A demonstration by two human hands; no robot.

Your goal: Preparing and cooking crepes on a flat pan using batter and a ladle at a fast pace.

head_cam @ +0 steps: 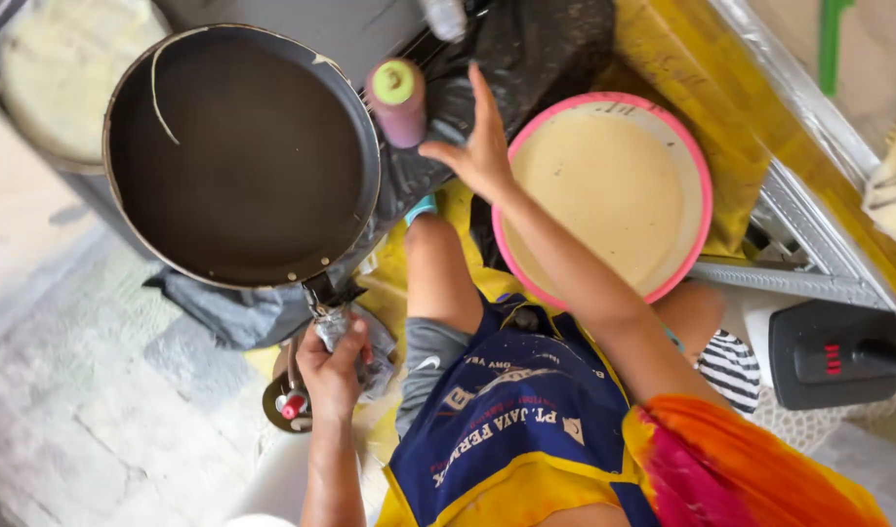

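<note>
Left hand (333,363), lower centre-left: grip clenched round wrapped handle of frying pan (241,154). Pan fills upper left; wide, stiff, likely heavy, best held at handle. Right hand (479,146), fingers spread, reaches beside green-capped bottle (399,101); pink-rimmed batter bowl (609,195) at centre right.

A small squeeze bottle (399,101), pinkish-purple with a pale green cap, stands just left of the fingers of the right hand (480,146), close to the thumb tip and beside the rim of the dark pan. A black plastic bag (526,44) lies crumpled directly beyond those fingertips. Well to the right of them, a black appliance (824,353) shows a small red lit display. Crinkled plastic wrapping (375,342) sits just right of the left hand (331,366), touching its fingers at the pan handle.
</note>
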